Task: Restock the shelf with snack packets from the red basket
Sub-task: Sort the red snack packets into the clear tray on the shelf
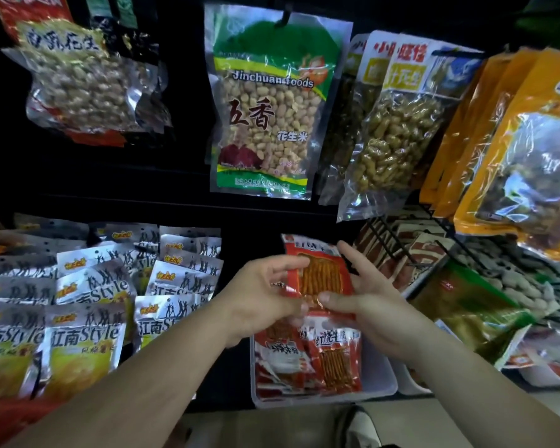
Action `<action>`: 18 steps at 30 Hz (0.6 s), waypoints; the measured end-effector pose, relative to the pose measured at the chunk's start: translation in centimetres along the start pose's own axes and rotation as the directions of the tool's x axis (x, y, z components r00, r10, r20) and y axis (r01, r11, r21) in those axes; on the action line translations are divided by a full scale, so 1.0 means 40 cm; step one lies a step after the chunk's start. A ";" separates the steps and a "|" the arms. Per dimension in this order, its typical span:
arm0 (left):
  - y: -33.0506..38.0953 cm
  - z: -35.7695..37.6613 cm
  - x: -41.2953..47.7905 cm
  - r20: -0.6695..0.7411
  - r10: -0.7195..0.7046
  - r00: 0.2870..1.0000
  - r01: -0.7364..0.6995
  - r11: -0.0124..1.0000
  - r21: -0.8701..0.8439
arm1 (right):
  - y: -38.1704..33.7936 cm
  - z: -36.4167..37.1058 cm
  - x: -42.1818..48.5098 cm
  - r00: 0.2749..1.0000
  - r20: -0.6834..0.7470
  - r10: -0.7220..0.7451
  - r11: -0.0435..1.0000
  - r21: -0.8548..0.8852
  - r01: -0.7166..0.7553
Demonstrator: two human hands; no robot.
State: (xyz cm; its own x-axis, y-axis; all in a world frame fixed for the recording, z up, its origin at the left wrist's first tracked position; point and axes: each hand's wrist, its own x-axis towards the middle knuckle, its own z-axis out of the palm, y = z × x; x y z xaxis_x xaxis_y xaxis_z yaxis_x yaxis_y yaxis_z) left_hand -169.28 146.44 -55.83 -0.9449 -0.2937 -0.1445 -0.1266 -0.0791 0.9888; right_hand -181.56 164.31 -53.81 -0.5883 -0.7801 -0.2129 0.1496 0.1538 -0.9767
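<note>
Red plastic snack packet [321, 273] with a clear window of orange sticks stands upright between both hands, just above a clear plastic bin [380, 381] of matching red packets [335, 360]. The left hand [265, 297] pinches its left edge. The right hand [370, 307] pinches its right side, thumb in front.

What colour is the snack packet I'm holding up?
The snack packet is red, with a clear window showing orange-brown sticks; best seen in the head view.
</note>
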 end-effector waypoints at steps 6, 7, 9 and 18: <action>0.004 -0.006 0.000 -0.086 0.070 0.994 -0.068 0.997 0.026 | 0.019 -0.004 0.012 0.998 0.056 -0.042 0.986 -0.161 0.051; 0.006 -0.005 -0.002 -0.114 0.095 0.989 -0.088 0.994 0.060 | 0.022 -0.002 0.014 0.998 0.047 -0.044 0.984 -0.169 0.051; 0.007 -0.001 -0.002 -0.196 0.137 0.971 -0.120 0.988 0.094 | 0.027 0.003 0.014 0.999 0.000 -0.040 0.971 -0.237 0.039; 0.016 0.048 -0.008 0.028 0.200 0.979 -0.201 0.951 0.236 | -0.004 0.044 0.014 0.980 -0.015 -0.199 0.978 -0.068 0.198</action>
State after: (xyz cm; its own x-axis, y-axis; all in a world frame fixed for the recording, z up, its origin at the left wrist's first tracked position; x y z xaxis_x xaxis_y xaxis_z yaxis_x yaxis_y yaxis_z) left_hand -169.62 148.32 -55.09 -0.9592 -0.2768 0.0575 -0.0016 0.2088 0.9780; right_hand -180.53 162.76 -53.72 -0.6185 -0.7857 -0.0142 -0.0244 0.0373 -0.9990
